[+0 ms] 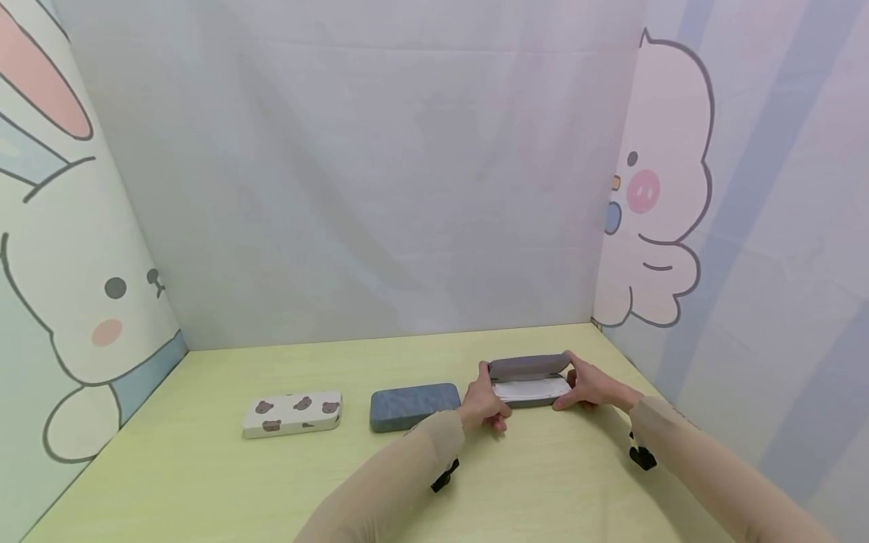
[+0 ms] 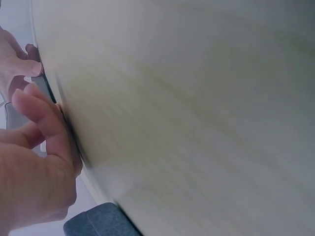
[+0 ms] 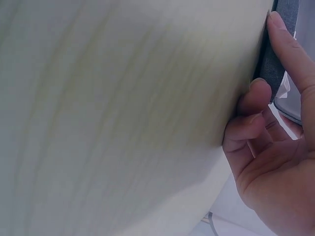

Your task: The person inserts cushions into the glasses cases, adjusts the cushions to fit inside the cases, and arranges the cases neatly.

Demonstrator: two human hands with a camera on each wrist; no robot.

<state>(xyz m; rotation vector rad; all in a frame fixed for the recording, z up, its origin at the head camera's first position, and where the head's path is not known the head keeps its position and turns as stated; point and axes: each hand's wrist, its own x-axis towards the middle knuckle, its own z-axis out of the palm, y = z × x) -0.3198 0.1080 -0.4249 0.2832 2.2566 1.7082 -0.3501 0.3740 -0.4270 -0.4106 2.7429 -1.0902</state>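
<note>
A dark grey-blue glasses case (image 1: 529, 402) lies with its lid (image 1: 529, 368) raised at the back right of the table. White material (image 1: 531, 389), perhaps a cloth, shows inside it. My left hand (image 1: 483, 400) holds the case's left end, one finger up at the lid and the thumb low in front. At the opposite end, my right hand (image 1: 591, 385) grips with its thumb on the front edge and a finger by the lid's corner. In the right wrist view, the thumb lies along the case's dark side (image 3: 273, 64), while the other fingers curl near the tabletop.
A closed blue case (image 1: 414, 407) lies just left of my left hand. Farther left is a white case with brown bear prints (image 1: 293, 415). The pale yellow-green table (image 1: 204, 483) is bounded by a back curtain (image 1: 353, 188) and printed side curtains.
</note>
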